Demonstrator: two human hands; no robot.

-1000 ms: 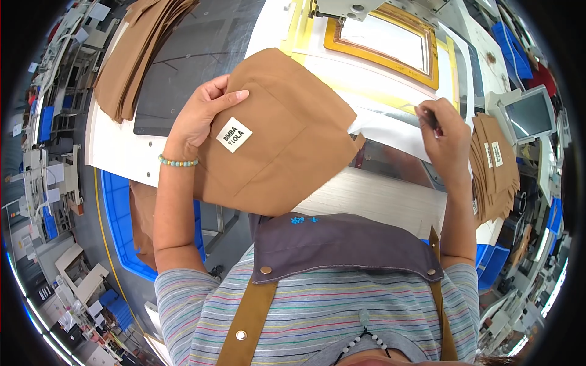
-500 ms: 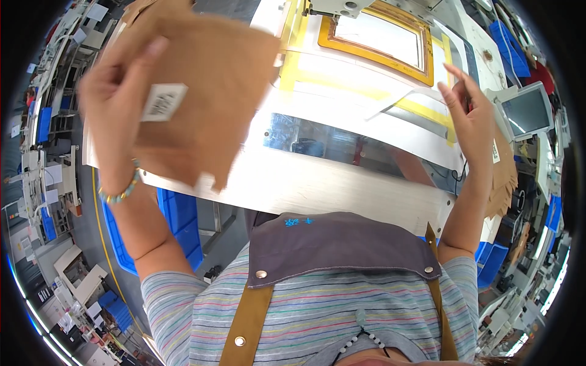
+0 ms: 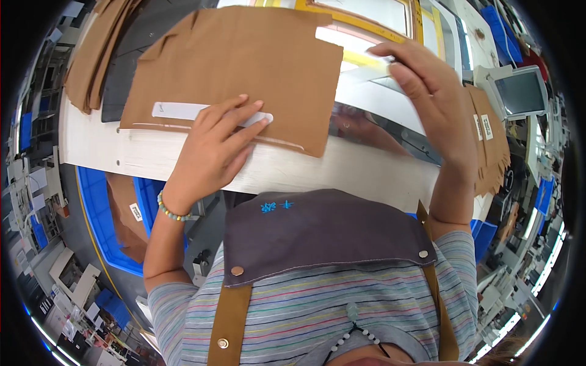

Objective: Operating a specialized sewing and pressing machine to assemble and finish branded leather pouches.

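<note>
A brown fabric panel with a notched upper right corner lies across the worktable. Along its near edge run a white strip and a thin white line. My left hand, with a beaded bracelet at the wrist, rests on the panel with fingers stretched out, covering part of the strip. To the right of the panel my right hand is raised above the table, thumb and forefinger curled close together. Something small and pale shows at its fingertips, too blurred to name.
A yellow frame lies behind the panel. Brown pieces are stacked at the far left and the right. A blue bin below the table's left edge contains a labelled brown piece. A grey monitor stands at right.
The labelled brown piece has left my left hand; a similar one now lies in the blue bin. My left hand is down on another brown panel. My right hand has moved left.
</note>
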